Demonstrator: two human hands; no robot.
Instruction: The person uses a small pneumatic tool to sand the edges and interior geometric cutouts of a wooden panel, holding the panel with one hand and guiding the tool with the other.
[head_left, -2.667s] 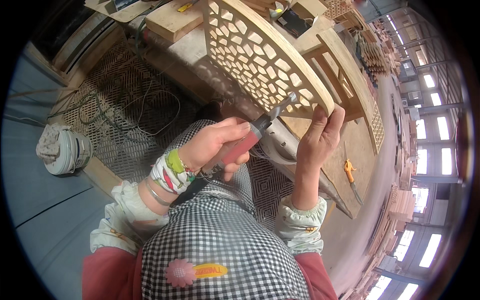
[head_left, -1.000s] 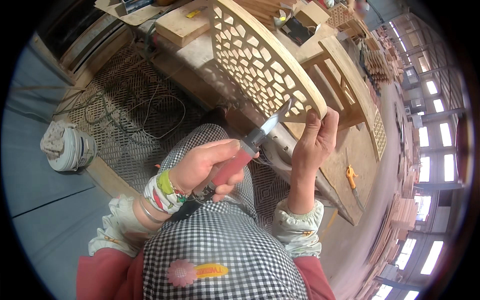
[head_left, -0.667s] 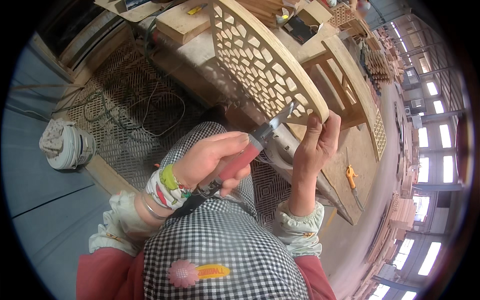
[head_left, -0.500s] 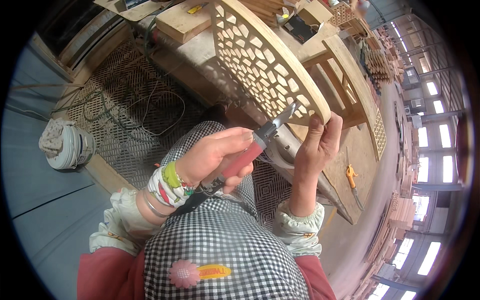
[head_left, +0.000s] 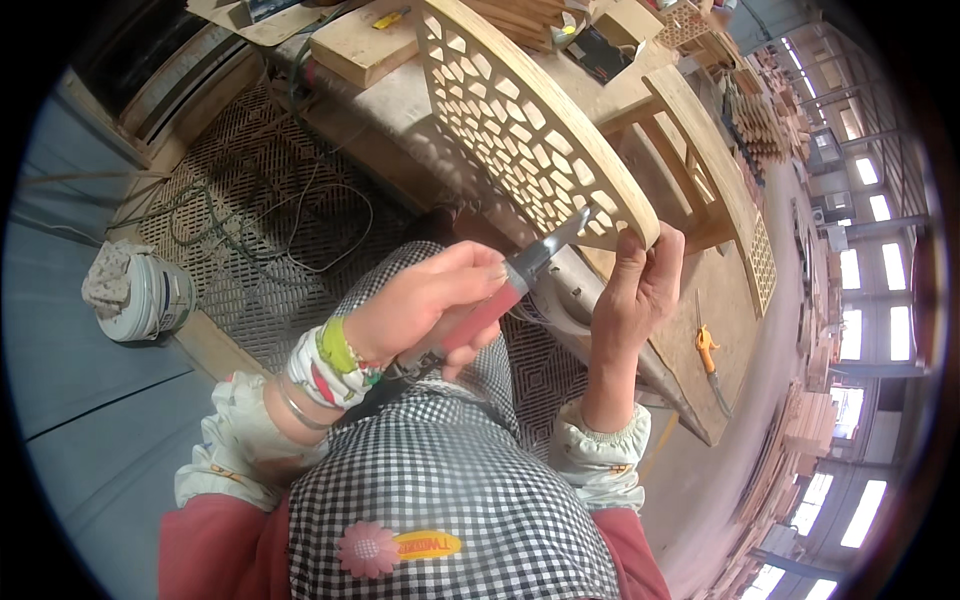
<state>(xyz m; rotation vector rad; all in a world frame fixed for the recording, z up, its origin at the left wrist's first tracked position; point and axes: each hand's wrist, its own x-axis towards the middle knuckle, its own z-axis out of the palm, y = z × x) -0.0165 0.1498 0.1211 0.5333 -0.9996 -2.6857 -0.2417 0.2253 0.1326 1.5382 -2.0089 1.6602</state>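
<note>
The person is wearing a black-and-white checked apron (head_left: 450, 500), which is filling the lower middle of the frame. A pink flower (head_left: 368, 550) with a pale patterned centre and a yellow rounded strip (head_left: 428, 544) bearing lettering are decorating its front. Red sleeves (head_left: 225, 540) are showing at lower left and lower right, with pale, gathered, lightly printed sleeve covers (head_left: 598, 455) meeting them. Near the left hand (head_left: 430, 310), a white wristband (head_left: 322, 368) is showing green and red patterning, and a silver-coloured bangle (head_left: 300, 408) is encircling the arm beside it.

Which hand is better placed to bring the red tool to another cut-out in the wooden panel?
Likely the left. The left hand grips the red tool, its metal tip pointing toward the wooden panel, while the right hand is occupied, pinching the panel's right-hand corner.
</note>
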